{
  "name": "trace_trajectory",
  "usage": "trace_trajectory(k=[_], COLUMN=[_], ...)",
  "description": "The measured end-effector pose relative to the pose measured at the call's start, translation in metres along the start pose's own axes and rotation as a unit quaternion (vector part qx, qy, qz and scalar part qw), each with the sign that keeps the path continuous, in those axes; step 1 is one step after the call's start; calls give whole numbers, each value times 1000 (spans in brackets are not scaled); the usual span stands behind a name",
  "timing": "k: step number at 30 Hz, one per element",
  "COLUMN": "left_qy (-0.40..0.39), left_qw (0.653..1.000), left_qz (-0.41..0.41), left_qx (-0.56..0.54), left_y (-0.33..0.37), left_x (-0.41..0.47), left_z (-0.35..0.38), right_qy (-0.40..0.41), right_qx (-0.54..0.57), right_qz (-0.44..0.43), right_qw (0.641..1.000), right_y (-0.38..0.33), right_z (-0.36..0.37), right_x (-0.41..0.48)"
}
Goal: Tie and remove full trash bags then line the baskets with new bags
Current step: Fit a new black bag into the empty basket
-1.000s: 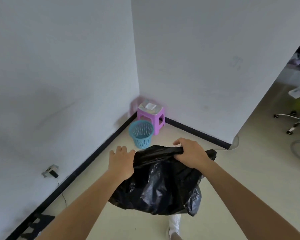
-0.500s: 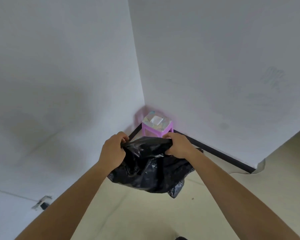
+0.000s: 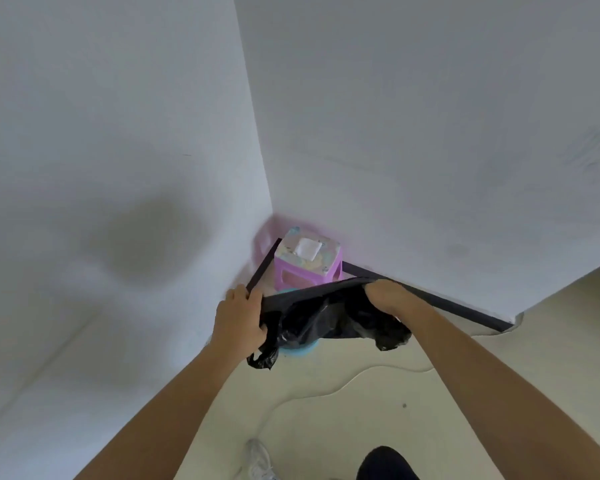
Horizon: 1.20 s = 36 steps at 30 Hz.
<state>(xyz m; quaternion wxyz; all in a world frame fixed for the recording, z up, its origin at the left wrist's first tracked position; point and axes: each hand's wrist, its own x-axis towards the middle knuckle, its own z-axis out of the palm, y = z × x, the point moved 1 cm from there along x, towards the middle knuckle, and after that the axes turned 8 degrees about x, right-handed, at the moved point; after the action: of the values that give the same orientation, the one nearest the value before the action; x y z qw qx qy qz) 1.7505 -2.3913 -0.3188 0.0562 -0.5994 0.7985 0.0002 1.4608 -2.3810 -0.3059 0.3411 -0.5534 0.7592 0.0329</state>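
Note:
A black trash bag [image 3: 329, 320] hangs stretched between my two hands, its mouth pulled wide. My left hand [image 3: 239, 317] grips the left edge of the mouth and my right hand [image 3: 387, 296] grips the right edge. The bag hangs over the blue basket [image 3: 298, 349], of which only a strip of the base and a sliver of the rim show. Whether the bag reaches inside the basket is hidden by the plastic.
A pink plastic stool [image 3: 305, 270] stands in the corner just behind the basket, with a tissue box [image 3: 307, 251] on top. White walls with a black baseboard [image 3: 458, 308] close in left and behind. A thin cable [image 3: 326, 393] lies on the pale floor. My shoe [image 3: 257, 459] is below.
I have moved closer to the corner and the view has tilted down. My hands have pulled apart, stretching the bag's mouth wide, and lowered it over the blue basket.

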Motion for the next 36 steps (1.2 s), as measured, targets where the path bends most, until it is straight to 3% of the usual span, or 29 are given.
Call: trace_trajectory(k=[2, 5, 7, 10, 12, 15, 17, 19, 21, 24, 26, 29, 33, 36], left_qy=[-47, -98, -134, -184, -204, -232, -227, -207, -173, -124, -140, -194, -280, -272], left_qw=[994, 990, 989, 972, 943, 868, 811, 781, 812, 907, 932, 946, 940, 948], left_qz=[48, 21, -26, -107, -146, -224, -269, -291, -283, -239, -207, -151, -103, -76], left_qx=[84, 101, 64, -96, -217, -378, -467, -513, -480, -324, -261, -210, -167, -148], left_y=[-23, -58, -73, -75, -64, -40, -21, -4, 6, 7, 6, 4, 0, -4], left_x=[18, 43, 56, 77, 91, 113, 124, 134, 146, 161, 171, 185, 211, 230], left_z=[20, 48, 69, 103, 132, 184, 222, 258, 295, 356, 397, 459, 534, 578], right_qy=[-13, 75, 131, 86, 42, 10, 8, 29, 43, 37, 17, -20, -48, -79], right_qx=[-27, -38, 63, 195, 222, 217, 171, 98, 65, 52, 54, 62, -39, -96], right_qz=[49, 94, 122, 156, 155, 107, 57, -14, -82, -127, -127, -100, -122, -172], right_qw=[998, 992, 982, 965, 962, 970, 984, 995, 994, 990, 990, 993, 991, 977], right_y=[-5, -4, -1, 1, 3, 2, 2, 5, 11, 31, 46, 67, 76, 62], right_z=[10, 20, 29, 54, 79, 126, 158, 187, 214, 251, 281, 330, 390, 433], right_x=[11, 31, 51, 87, 116, 169, 201, 228, 252, 295, 324, 374, 443, 486])
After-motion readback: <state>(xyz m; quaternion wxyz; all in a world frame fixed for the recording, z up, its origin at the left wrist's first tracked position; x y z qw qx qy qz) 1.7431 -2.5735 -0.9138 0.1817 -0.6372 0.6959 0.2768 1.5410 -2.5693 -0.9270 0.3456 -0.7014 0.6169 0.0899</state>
